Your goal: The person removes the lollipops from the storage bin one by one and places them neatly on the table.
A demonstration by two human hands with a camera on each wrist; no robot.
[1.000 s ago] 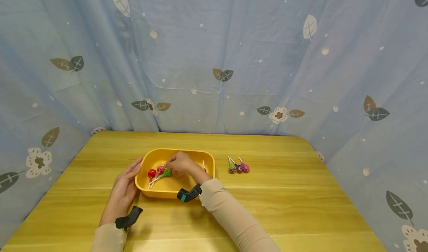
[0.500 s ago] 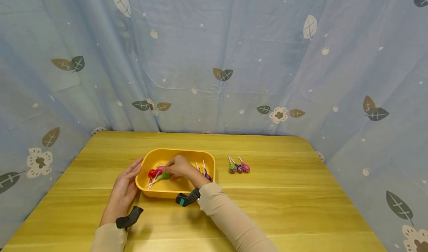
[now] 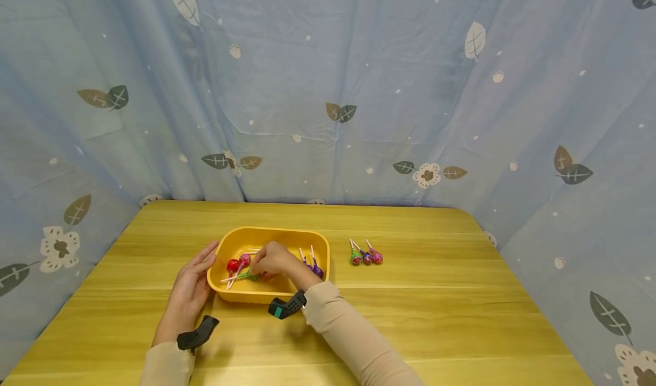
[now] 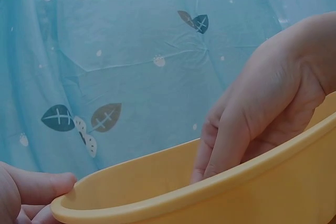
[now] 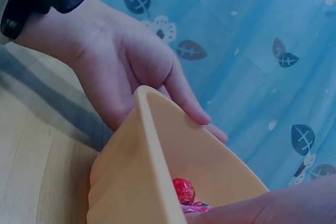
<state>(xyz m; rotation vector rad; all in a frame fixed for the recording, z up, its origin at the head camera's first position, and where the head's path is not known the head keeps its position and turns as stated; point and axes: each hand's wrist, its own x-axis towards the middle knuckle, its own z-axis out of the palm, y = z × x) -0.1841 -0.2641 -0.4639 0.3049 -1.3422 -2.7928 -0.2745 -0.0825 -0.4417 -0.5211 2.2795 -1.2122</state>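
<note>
A yellow plastic bin (image 3: pixel 256 298) holds several wrapped lollipops. My left hand (image 3: pixel 188 289) grips its left end, thumb at the rim in the left wrist view. Inside, my right hand (image 3: pixel 277 261) reaches down, its fingertips pinching the head of a green lollipop (image 3: pixel 245 275) whose stick points left. Beside that lie a red lollipop (image 3: pixel 233 265) and a pink lollipop (image 3: pixel 244 260). Purple lollipops (image 3: pixel 317 270) rest at the bin's right end, partly behind my right wrist. In the left wrist view, the bin wall hides the right fingertips.
To the right of the bin, a green lollipop (image 3: pixel 356 257), a purple lollipop (image 3: pixel 366 258) and a pink lollipop (image 3: pixel 376 257) lie side by side on the wooden table (image 3: pixel 435 306). A blue patterned curtain (image 3: pixel 318 61) hangs behind the table and along its sides.
The right hand has shifted slightly down toward the near side of the bin. The green lollipop's stick has swung left. More of the purple lollipops shows. The left hand stays put.
</note>
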